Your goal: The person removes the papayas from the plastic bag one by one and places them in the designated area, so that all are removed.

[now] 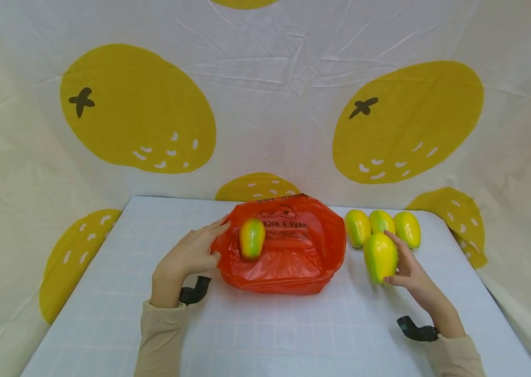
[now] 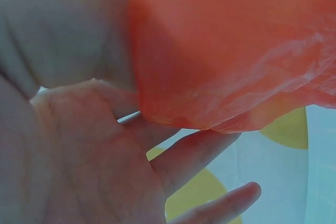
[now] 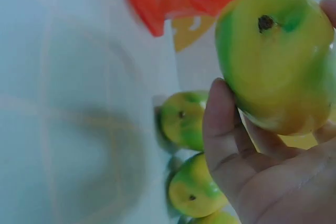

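Mango (image 1: 379,259) gripped in right hand (image 1: 412,272), gap to bag (image 1: 270,273); left hand (image 1: 187,255), fingers extended, touches bag edge.

Beige sleeves (image 1: 161,337) and bent black pieces (image 1: 197,293) clothe both wrists.

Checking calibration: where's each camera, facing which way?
Head: on the head, facing forward and down at the red bag, left hand, right hand and sleeves.
Left wrist: worn there, facing red bag; shows left hand.
Right wrist: worn there, facing the held mango; shows right hand.
Head and right wrist share that mango.
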The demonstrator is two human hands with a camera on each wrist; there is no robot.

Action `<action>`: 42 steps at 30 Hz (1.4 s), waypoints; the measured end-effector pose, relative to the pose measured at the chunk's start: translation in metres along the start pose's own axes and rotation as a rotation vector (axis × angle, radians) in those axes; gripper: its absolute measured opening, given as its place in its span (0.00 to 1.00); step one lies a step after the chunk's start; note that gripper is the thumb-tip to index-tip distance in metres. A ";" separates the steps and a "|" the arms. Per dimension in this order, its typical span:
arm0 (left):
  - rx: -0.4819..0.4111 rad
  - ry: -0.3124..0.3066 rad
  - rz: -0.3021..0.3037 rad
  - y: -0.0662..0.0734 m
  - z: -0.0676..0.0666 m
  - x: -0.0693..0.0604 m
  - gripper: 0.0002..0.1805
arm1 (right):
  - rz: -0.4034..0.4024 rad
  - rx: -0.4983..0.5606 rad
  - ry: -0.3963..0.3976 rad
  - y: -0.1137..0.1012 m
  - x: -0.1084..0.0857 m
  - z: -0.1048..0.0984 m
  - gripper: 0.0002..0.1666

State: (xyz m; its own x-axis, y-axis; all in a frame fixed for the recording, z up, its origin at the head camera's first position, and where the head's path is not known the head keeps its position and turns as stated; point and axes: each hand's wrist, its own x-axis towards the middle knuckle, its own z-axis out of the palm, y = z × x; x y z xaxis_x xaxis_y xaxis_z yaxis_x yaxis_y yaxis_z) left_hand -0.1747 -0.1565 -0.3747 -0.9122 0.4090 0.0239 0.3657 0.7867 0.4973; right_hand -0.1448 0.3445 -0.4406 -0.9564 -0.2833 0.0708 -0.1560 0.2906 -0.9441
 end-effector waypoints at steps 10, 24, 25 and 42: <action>0.002 0.001 0.000 0.000 -0.001 -0.001 0.39 | 0.232 -0.175 -0.041 0.012 -0.004 -0.002 0.60; 0.007 0.006 0.017 0.000 0.000 -0.001 0.39 | 0.307 -0.384 -0.037 0.006 0.005 0.013 0.63; 0.005 0.007 0.018 0.000 0.000 -0.001 0.39 | 0.304 -0.385 -0.037 0.005 0.005 0.014 0.63; 0.001 0.007 0.017 0.001 0.000 -0.001 0.38 | 0.326 -0.423 -0.061 -0.002 0.009 0.016 0.65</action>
State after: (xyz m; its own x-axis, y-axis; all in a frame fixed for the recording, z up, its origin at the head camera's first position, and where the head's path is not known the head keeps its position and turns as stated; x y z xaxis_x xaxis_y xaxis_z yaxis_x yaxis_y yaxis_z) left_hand -0.1739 -0.1562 -0.3746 -0.9071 0.4192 0.0389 0.3817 0.7798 0.4961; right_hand -0.1492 0.3262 -0.4433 -0.9578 -0.1658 -0.2346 0.0485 0.7117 -0.7008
